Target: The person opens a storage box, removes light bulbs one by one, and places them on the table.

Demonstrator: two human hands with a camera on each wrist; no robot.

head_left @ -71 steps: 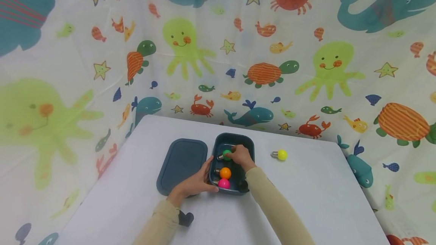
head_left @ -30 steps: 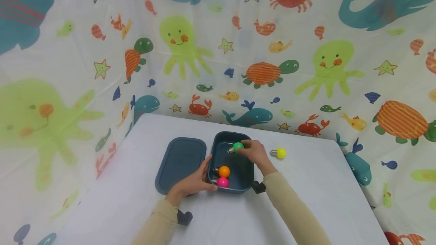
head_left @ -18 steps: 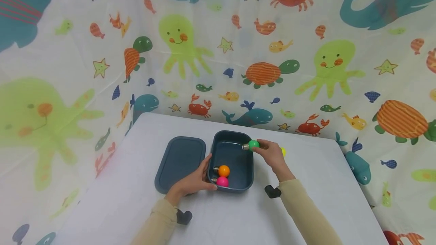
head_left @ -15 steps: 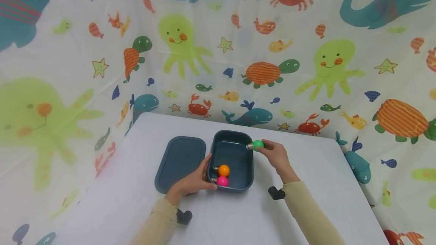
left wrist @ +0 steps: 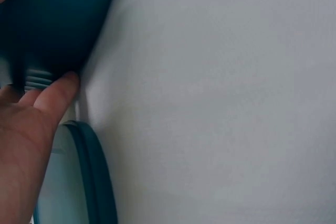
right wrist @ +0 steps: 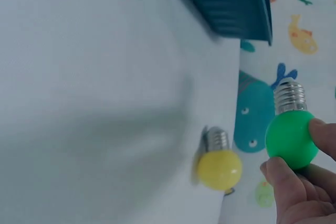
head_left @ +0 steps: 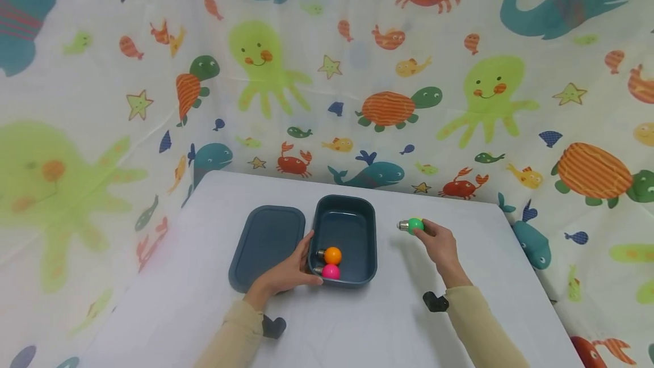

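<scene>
A green light bulb (head_left: 416, 226) is pinched between the thumb and fingers of my right hand (head_left: 440, 246), raised over the table right of the dark blue container (head_left: 372, 231). Its metal screw base points left in the head view. On the table below lies a yellow light bulb (right wrist: 219, 169), almost wholly hidden behind the green one in the head view. My left hand (head_left: 286, 274) holds the container's near left corner, fingers along the left wall and thumb at the front. Inside the container, an orange bulb (head_left: 333, 255) and a pink bulb (head_left: 331, 271) lie side by side near the front left.
A flat dark blue lid (head_left: 265, 237) lies left of the container, partly behind my left hand. The white table (head_left: 357, 328) ends at the back against a curtain (head_left: 317, 84) printed with sea animals.
My right hand has lifted the green bulb out of the container and carried it right, past the rim, to above the yellow bulb. The left hand stays at the container's corner.
</scene>
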